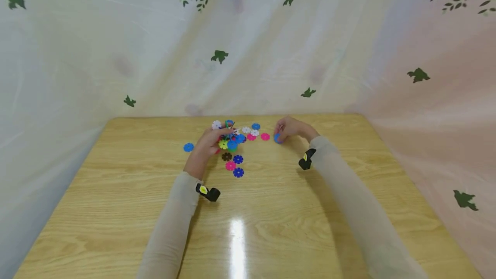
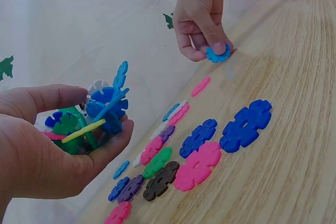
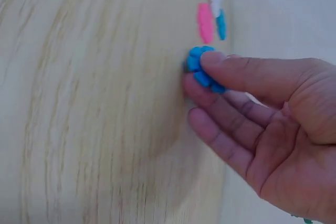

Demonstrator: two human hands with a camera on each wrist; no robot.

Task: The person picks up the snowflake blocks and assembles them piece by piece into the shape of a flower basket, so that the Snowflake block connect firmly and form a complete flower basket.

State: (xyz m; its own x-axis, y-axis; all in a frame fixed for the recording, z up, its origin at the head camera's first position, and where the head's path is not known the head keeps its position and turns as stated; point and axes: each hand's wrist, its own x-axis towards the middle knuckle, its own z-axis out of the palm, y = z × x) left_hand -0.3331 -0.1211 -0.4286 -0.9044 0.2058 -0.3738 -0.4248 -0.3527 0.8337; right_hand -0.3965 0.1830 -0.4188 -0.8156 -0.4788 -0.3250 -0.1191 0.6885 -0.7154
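My left hand (image 2: 58, 150) holds a cluster of interlocked snowflake discs (image 2: 107, 109), in blue, green, yellow, pink and white, between thumb and curled fingers. The cluster is raised over the loose discs on the table. To the right, my right hand (image 1: 289, 128) pinches a single light blue snowflake disc (image 3: 202, 70) between thumb and index finger, close to the tabletop. A pink disc (image 3: 205, 23) lies just beyond that hand in the right wrist view. In the head view, the left hand's fingers partly hide the cluster.
Loose discs lie on the wooden table (image 1: 271, 210) between and below the hands, among them a brown disc (image 1: 226, 156), a pink disc (image 1: 230, 165) and a dark blue disc (image 1: 238, 172). A blue disc (image 1: 188, 147) lies left of the left hand. A patterned curtain (image 1: 255, 55) hangs behind.
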